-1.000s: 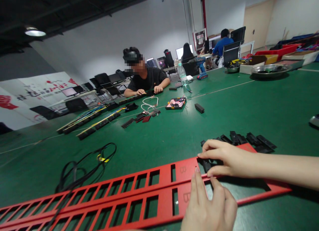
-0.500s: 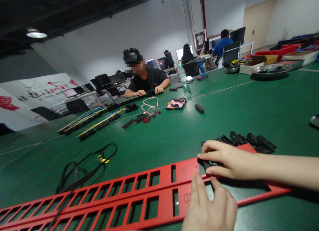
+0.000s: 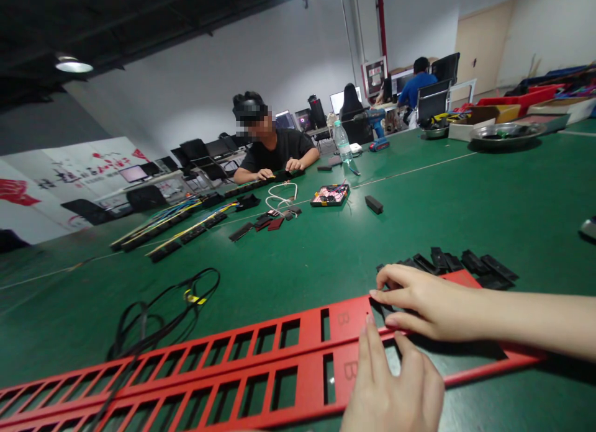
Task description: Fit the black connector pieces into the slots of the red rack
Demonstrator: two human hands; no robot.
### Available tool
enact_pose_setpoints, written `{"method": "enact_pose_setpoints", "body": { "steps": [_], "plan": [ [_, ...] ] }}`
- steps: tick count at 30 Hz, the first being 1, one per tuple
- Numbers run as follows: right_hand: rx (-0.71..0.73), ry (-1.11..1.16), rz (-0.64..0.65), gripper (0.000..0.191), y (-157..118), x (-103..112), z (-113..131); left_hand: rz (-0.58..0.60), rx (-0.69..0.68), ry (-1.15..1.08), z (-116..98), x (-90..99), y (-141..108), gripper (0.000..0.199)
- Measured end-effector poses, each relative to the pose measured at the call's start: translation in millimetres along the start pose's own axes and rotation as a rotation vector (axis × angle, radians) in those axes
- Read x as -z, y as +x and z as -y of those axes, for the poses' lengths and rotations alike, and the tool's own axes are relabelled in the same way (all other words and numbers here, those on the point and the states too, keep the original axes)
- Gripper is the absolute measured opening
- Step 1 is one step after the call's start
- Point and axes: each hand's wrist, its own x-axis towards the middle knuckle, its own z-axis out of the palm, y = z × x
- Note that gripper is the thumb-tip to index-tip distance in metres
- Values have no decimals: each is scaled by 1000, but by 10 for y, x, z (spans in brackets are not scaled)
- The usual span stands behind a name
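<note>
Two long red slotted frames (image 3: 310, 339) marked "B" lie side by side across the near part of the green table. My right hand (image 3: 423, 301) reaches in from the right, its fingers curled over a small black piece (image 3: 382, 309) at the opening of the far frame. My left hand (image 3: 395, 385) rests on the near frame just below, fingertips at the bar between the frames, fingers apart and nothing seen in it. Several black pieces (image 3: 498, 267) lie behind the right hand.
Black cables (image 3: 139, 333) cross the frames at the left. Farther back are a parts box (image 3: 329, 195), a bottle (image 3: 342, 141), a drill (image 3: 376, 125), black strips with wires (image 3: 186, 233) and a metal tray (image 3: 506, 134). A person (image 3: 277, 148) works across the table.
The view has shifted very slightly. My hands hold almost the same places; the person across the table has moved one hand a little.
</note>
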Motion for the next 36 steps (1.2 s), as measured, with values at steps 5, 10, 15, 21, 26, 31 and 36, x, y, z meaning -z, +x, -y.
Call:
{"method": "enact_pose_setpoints", "body": {
  "steps": [5, 10, 15, 21, 26, 31, 36],
  "plan": [
    [32, -30, 7, 30, -5, 21, 5, -6, 2, 4, -12, -18, -5, 16],
    [84, -121, 43, 33, 3, 36, 18, 5, -4, 11, -15, -30, -19, 19],
    [105, -227, 134, 37, 5, 76, 64, 72, -39, 2, -9, -38, -65, 22],
    [107, -248, 175, 38, 0, 127, 72, 105, -49, -17, -17, -59, -104, 25],
    [145, -269, 102, 36, -4, 54, 49, 113, -61, -11, -15, -56, -98, 25],
    [201, -312, 50, 29, -31, -14, 40, 44, -21, -3, -18, -49, -60, 20],
    [226, -270, 52, 27, -44, -1, 14, 37, -14, -13, -21, -41, -40, 20]
  ]
}}
